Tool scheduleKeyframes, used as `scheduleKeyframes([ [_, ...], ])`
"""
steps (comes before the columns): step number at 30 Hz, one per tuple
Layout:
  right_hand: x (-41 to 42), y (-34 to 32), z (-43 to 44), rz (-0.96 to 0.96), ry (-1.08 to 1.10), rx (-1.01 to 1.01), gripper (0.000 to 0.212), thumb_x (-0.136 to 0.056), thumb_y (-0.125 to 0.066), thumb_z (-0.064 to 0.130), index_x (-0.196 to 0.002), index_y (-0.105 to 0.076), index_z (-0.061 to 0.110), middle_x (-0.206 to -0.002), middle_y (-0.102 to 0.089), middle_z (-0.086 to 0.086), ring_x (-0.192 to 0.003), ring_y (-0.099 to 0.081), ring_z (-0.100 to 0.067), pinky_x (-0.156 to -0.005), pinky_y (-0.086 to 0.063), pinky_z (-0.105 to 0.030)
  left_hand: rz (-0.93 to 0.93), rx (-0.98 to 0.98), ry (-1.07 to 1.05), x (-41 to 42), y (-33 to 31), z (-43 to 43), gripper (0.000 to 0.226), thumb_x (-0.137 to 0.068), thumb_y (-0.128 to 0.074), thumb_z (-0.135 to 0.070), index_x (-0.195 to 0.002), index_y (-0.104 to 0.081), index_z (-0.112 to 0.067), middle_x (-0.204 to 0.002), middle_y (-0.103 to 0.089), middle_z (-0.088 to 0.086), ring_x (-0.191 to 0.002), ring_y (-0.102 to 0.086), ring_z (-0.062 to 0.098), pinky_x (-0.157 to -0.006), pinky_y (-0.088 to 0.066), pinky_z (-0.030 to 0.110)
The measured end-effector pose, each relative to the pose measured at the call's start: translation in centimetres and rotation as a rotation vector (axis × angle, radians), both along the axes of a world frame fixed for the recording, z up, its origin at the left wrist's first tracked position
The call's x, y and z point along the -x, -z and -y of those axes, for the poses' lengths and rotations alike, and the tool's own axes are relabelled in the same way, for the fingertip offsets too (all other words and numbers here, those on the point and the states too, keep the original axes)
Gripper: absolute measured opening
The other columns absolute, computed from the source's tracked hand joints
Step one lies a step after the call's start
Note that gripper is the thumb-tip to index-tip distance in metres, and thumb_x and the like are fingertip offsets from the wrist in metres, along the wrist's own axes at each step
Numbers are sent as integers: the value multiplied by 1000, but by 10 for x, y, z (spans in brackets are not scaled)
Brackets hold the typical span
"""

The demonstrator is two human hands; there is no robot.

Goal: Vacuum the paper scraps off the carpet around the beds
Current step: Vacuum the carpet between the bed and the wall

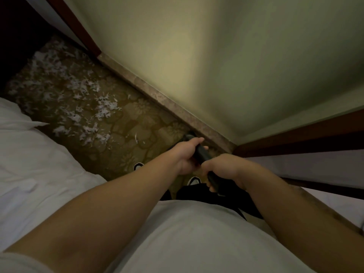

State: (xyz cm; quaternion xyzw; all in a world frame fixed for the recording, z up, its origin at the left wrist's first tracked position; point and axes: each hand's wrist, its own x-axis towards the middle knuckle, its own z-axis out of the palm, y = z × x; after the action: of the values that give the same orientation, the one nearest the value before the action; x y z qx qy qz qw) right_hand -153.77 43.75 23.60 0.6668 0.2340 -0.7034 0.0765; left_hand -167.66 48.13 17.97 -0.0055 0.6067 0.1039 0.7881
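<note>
left hand [184,157] and right hand [225,170] curled around black vacuum handle [202,154]; paper scraps [74,91] on carpet [141,113]

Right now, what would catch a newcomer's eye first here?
White paper scraps lie thick on the patterned carpet at upper left, between the white bed and the wall. At centre, the left hand and right hand grip a dark vacuum handle.

A single wide-angle view, worn on the person's head, faces forward and steeply down over the chest. It is rolled, so the skirting [167,103] runs diagonally between wall [197,56] and carpet [126,123]. The left hand [186,156] and right hand [224,170], gripping the vacuum handle [202,154], sit close under the lens; the dim far corner seems furthest off.
</note>
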Motion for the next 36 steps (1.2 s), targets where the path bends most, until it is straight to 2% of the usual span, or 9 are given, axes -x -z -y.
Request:
scheduleKeyframes([
  [5,25,-9,-8,-3,-101,5,23,-90,-71,16,-105,-66,0,-71,-72,-14,-61,-70,-27,-55,-57,-31,-27,19,-121,31,7,8,40,-94,-69,-29,-128,-56,-12,-107,-67,10,-101,-64,33,-71,-53,51],
  [8,61,-10,-23,-17,-164,-10,24,-89,-70,15,-105,-67,-3,-75,-70,-16,-60,-69,-28,-55,-56,-31,-69,-19,-194,65,6,1,36,-96,-68,-29,-125,-56,-11,-102,-67,9,-97,-64,31,-69,-52,49],
  [13,146,-9,-51,-75,-224,-22,22,-90,-67,14,-104,-65,-2,-75,-66,-17,-54,-64,-27,-57,-53,-32,-137,-59,-289,148,8,-15,27,-97,-67,-31,-114,-62,-10,-98,-68,8,-91,-64,28,-65,-53,45],
  [17,234,-5,-65,-130,-207,11,13,-93,-65,14,-93,-64,1,-69,-65,-13,-51,-61,-24,-48,-51,-26,-210,-96,-334,231,7,-26,33,-98,-65,-34,-119,-61,-8,-99,-66,8,-88,-63,27,-62,-53,41],
  [19,281,3,-71,-140,-234,14,12,-91,-65,14,-89,-65,2,-63,-65,-11,-51,-62,-24,-50,-51,-27,-247,-109,-363,276,7,-28,32,-98,-64,-34,-116,-62,-8,-98,-65,8,-87,-63,26,-64,-53,40],
  [22,344,11,-75,-146,-272,30,15,-89,-66,14,-96,-66,1,-72,-66,-14,-56,-64,-25,-51,-51,-28,-280,-113,-397,338,10,-28,24,-99,-63,-34,-103,-62,-10,-96,-65,7,-88,-62,26,-73,-54,42],
  [28,434,21,-87,-111,-368,-17,12,-85,-69,15,-88,-69,3,-72,-68,-13,-65,-64,-29,-61,-51,-33,-340,-224,-459,425,19,-33,40,-97,-65,-35,-122,-59,-5,-92,-67,5,-88,-65,24,-80,-57,41],
  [32,491,21,-101,-102,-404,-98,10,-85,-67,14,-80,-67,5,-64,-65,-10,-55,-60,-24,-59,-49,-32,-390,-295,-529,477,26,-45,29,-96,-66,-33,-109,-65,-7,-87,-67,7,-85,-66,25,-87,-56,43],
  [36,545,19,-115,-163,-391,-123,10,-86,-65,14,-86,-67,4,-68,-65,-13,-63,-62,-27,-63,-50,-35,-401,-340,-602,528,23,-62,25,-94,-68,-31,-90,-68,-6,-78,-66,8,-77,-64,23,-82,-55,40],
])
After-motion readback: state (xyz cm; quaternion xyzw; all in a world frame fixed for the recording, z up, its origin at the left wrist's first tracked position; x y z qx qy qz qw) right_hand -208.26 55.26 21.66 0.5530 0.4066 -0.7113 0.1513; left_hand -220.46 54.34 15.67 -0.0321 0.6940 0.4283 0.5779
